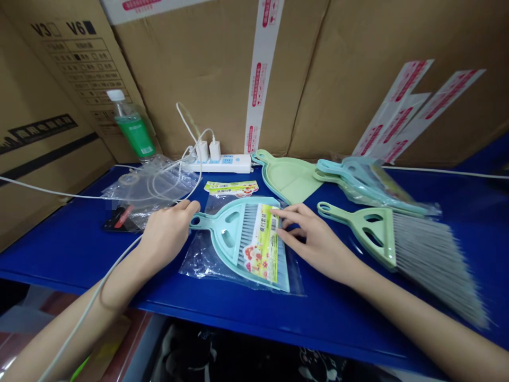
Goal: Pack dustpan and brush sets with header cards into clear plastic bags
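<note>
A light blue dustpan and brush set lies on the blue tabletop, its handle pointing left. My left hand is closed at the handle's end. My right hand has its fingers stretched out and apart, with fingertips at the right edge of a yellow-green printed label card. That card rests over the brush bristles. Clear plastic film spreads around the set; I cannot tell whether the set is inside it. To the right lies a green brush with long grey bristles.
Behind are a green dustpan, a bagged blue set and another label card. A white power strip with plugged chargers, a green-labelled bottle, plastic bags and a black phone-like object stand left. Cardboard boxes wall the back.
</note>
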Tool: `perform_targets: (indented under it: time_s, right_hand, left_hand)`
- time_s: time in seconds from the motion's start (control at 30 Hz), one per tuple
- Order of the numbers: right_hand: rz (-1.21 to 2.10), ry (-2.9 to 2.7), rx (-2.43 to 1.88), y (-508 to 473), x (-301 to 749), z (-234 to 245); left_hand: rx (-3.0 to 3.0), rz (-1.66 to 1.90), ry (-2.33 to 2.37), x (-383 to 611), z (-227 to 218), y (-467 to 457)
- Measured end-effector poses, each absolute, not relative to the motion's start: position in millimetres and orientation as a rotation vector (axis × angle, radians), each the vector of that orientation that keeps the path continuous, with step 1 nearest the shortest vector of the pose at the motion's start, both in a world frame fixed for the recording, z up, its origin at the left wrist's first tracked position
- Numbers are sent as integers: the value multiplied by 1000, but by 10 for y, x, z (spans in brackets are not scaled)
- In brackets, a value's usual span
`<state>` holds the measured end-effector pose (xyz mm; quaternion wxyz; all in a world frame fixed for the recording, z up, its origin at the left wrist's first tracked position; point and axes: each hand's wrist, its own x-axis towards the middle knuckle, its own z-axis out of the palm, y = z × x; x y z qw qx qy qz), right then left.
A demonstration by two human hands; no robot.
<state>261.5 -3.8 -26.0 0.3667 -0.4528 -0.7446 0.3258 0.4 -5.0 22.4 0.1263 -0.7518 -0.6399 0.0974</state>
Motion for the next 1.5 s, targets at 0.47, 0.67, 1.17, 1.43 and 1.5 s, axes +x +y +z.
perform_targets:
  time_s: [0.47,0.67,1.17,1.43,1.5]
  right_hand:
    - [855,-1926,-1162,-33,2649,-256]
    - [861,-1939,-1183,-27,2654,-268]
    - [406,-2258,-1130,-55,2708,-215]
    - [150,-2366,-1287,-13,2797,-311]
    - [168,-2337,-1322,-8,2810,-305]
  left_hand:
    - [-2100,286,-1891,-22,233,-62]
    - [-2042,292,-1938,-38,269,-66]
    - [-2165,86,-1711,-47,178,-84]
    - [-2256,214,-1690,20,188,-77]
    - [-2269,248,-1685,29,200,-80]
